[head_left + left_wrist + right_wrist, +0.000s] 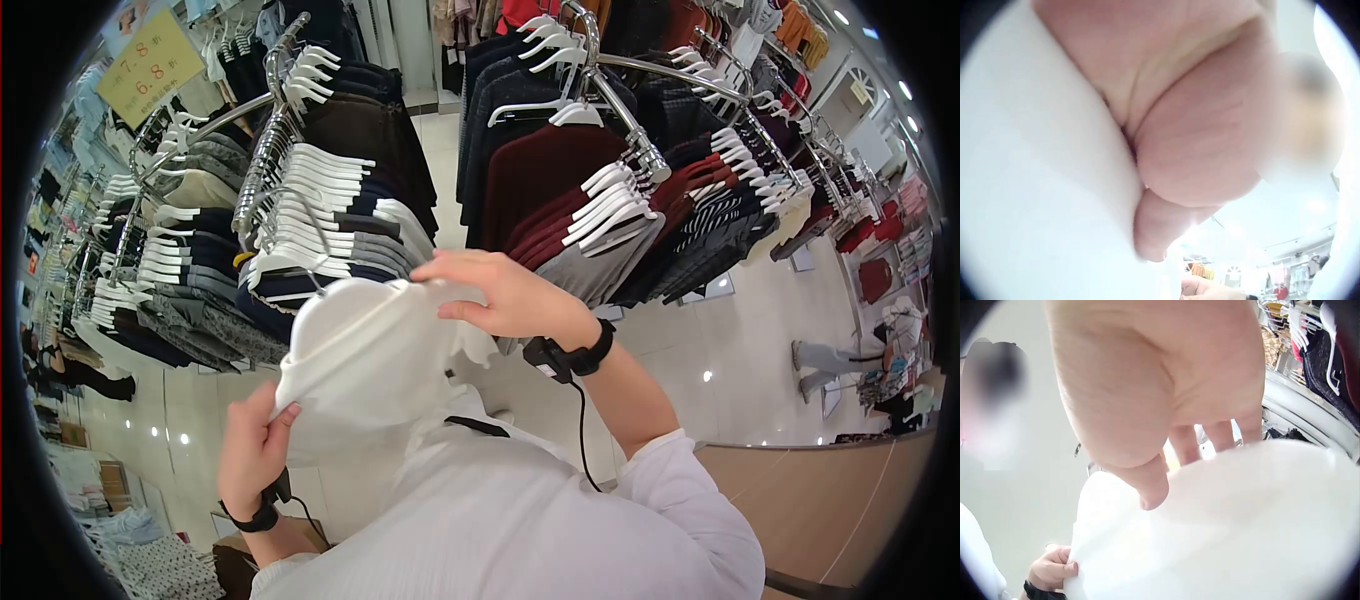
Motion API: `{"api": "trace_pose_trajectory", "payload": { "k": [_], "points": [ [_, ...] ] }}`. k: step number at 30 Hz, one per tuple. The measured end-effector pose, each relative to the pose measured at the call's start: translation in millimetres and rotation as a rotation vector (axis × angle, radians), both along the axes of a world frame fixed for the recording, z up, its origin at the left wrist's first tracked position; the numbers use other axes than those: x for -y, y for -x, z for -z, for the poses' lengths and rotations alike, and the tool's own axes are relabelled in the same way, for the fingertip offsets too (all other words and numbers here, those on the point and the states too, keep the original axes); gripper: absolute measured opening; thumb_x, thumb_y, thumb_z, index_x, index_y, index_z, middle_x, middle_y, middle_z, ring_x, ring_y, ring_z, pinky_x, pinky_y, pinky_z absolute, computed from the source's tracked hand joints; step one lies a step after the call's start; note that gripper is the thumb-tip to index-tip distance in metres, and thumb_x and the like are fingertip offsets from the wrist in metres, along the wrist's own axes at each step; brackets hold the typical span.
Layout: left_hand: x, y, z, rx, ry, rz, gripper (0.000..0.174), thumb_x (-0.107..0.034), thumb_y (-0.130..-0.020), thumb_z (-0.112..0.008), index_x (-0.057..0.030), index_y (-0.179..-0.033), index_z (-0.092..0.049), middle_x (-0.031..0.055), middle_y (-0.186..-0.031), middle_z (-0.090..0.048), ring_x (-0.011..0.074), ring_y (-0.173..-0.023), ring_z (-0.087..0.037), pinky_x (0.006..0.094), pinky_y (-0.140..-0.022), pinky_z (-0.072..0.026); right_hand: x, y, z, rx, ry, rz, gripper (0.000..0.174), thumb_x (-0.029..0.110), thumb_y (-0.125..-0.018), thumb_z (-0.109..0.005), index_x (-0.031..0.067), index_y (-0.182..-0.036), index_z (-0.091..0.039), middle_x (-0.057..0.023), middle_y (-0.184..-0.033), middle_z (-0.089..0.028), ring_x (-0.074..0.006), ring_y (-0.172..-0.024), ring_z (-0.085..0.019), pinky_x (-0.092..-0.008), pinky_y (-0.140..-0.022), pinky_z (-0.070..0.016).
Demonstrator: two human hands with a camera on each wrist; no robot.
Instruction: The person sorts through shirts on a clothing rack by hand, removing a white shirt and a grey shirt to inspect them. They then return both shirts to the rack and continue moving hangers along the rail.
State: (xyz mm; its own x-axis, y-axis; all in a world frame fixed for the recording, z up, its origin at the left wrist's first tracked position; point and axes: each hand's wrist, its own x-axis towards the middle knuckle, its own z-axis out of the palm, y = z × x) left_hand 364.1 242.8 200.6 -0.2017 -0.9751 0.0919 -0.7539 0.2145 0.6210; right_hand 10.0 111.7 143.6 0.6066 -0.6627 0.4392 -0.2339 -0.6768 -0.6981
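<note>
A white top (370, 375) hangs on a hanger in front of the person's chest, its metal hook (320, 288) pointing up toward the rack. At the lower left side of the top, the left hand (255, 440) pinches its edge between thumb and fingers. The right hand (515, 300) holds the opposite shoulder. In the right wrist view its thumb (1152, 490) lies over the front of the white cloth (1235, 519), while the other fingers go behind the upper edge. White fabric (1035, 162) fills the left side of the left wrist view, against the left hand (1197, 131).
Directly ahead stands a chrome rack (265, 150) packed with dark garments on white hangers (310, 180). Another rack to the right carries maroon sweaters (540, 165) and grey ones. A yellow sign (150, 70) is at upper left. A wooden surface (820, 500) lies at lower right.
</note>
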Motion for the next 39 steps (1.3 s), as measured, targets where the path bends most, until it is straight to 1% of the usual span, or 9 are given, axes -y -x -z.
{"api": "trace_pose_trajectory", "payload": {
  "k": [3,8,9,12,15,17,18,23,39],
  "points": [
    [4,12,0,-0.023,0.009,-0.110,0.012,-0.004,-0.098,-0.068,0.0025,-0.094,-0.058,0.0218,-0.066,-0.049,0.0386,-0.057,-0.036,0.0375,-0.052,-0.0360,-15,31,-9,0.068,-0.128,0.136,0.047,0.010,-0.090,-0.078,0.0002,-0.135,-0.065,-0.0165,-0.131,-0.071,-0.0305,-0.124,-0.068,-0.0372,-0.107,-0.0505],
    [46,31,24,-0.013,0.135,-0.105,0.014,-0.005,-0.098,-0.068,0.0028,-0.095,-0.057,0.0244,-0.071,-0.052,0.0404,-0.060,-0.040,0.0384,-0.055,-0.0396,-39,105,-13,0.045,-0.009,0.370,0.049,0.006,-0.090,-0.076,-0.0012,-0.137,-0.063,-0.0116,-0.125,-0.075,-0.0244,-0.118,-0.070,-0.0363,-0.105,-0.0517],
    [59,40,26,-0.033,0.120,-0.094,0.014,-0.005,-0.098,-0.068,0.0029,-0.095,-0.057,0.0252,-0.072,-0.053,0.0410,-0.061,-0.041,0.0384,-0.056,-0.0406,-45,117,-9,0.170,-0.173,0.423,0.049,0.003,-0.091,-0.074,-0.0001,-0.138,-0.062,-0.0115,-0.126,-0.075,-0.0217,-0.119,-0.069,-0.0359,-0.105,-0.0518],
    [106,55,48,-0.106,0.154,-0.060,0.018,-0.008,-0.098,-0.069,0.0032,-0.092,-0.056,0.0257,-0.073,-0.054,0.0413,-0.063,-0.041,0.0388,-0.057,-0.0416,-52,152,0,0.302,-0.230,0.535,0.049,0.000,-0.098,-0.068,0.0003,-0.145,-0.056,-0.0127,-0.127,-0.073,-0.0195,-0.118,-0.069,-0.0337,-0.106,-0.0513],
    [157,67,63,-0.035,0.102,-0.001,0.016,-0.010,-0.098,-0.070,0.0032,-0.096,-0.061,0.0232,-0.073,-0.055,0.0356,-0.062,-0.044,0.0376,-0.059,-0.0429,-52,190,3,0.376,-0.210,0.641,0.048,-0.002,-0.102,-0.065,-0.0012,-0.148,-0.051,-0.0151,-0.125,-0.073,-0.0199,-0.117,-0.070,-0.0315,-0.103,-0.0520],
    [188,89,68,-0.183,0.052,0.034,0.017,-0.012,-0.098,-0.070,0.0031,-0.102,-0.066,0.0187,-0.072,-0.056,0.0261,-0.063,-0.045,0.0360,-0.062,-0.0436,-51,214,-2,0.378,-0.171,0.699,0.044,0.002,-0.104,-0.064,-0.0029,-0.146,-0.052,-0.0160,-0.123,-0.074,-0.0209,-0.112,-0.071,-0.0310,-0.099,-0.0541],
    [206,93,71,-0.091,-0.003,0.040,0.018,-0.013,-0.099,-0.069,0.0025,-0.108,-0.068,0.0148,-0.073,-0.057,0.0193,-0.067,-0.047,0.0343,-0.063,-0.0434,-50,227,-5,0.403,-0.163,0.775,0.042,0.005,-0.105,-0.063,-0.0030,-0.145,-0.052,-0.0167,-0.122,-0.074,-0.0215,-0.109,-0.072,-0.0314,-0.097,-0.0553],
    [266,141,80,-0.178,-0.001,0.072,0.015,-0.014,-0.099,-0.070,0.0014,-0.101,-0.067,0.0116,-0.068,-0.053,0.0188,-0.063,-0.044,0.0347,-0.061,-0.0416,-28,279,-14,0.494,-0.139,0.978,0.038,0.015,-0.110,-0.058,-0.0033,-0.142,-0.053,-0.0167,-0.117,-0.074,-0.0225,-0.103,-0.074,-0.0332,-0.092,-0.0580],
    [387,224,65,-0.240,0.020,0.315,0.011,-0.011,-0.096,-0.071,-0.0004,-0.099,-0.069,0.0158,-0.068,-0.054,0.0225,-0.058,-0.046,0.0345,-0.058,-0.0434,111,358,2,0.492,-0.425,0.984,0.030,0.017,-0.108,-0.062,0.0020,-0.134,-0.061,-0.0102,-0.115,-0.075,-0.0186,-0.101,-0.073,-0.0286,-0.087,-0.0557]
  ]
}}
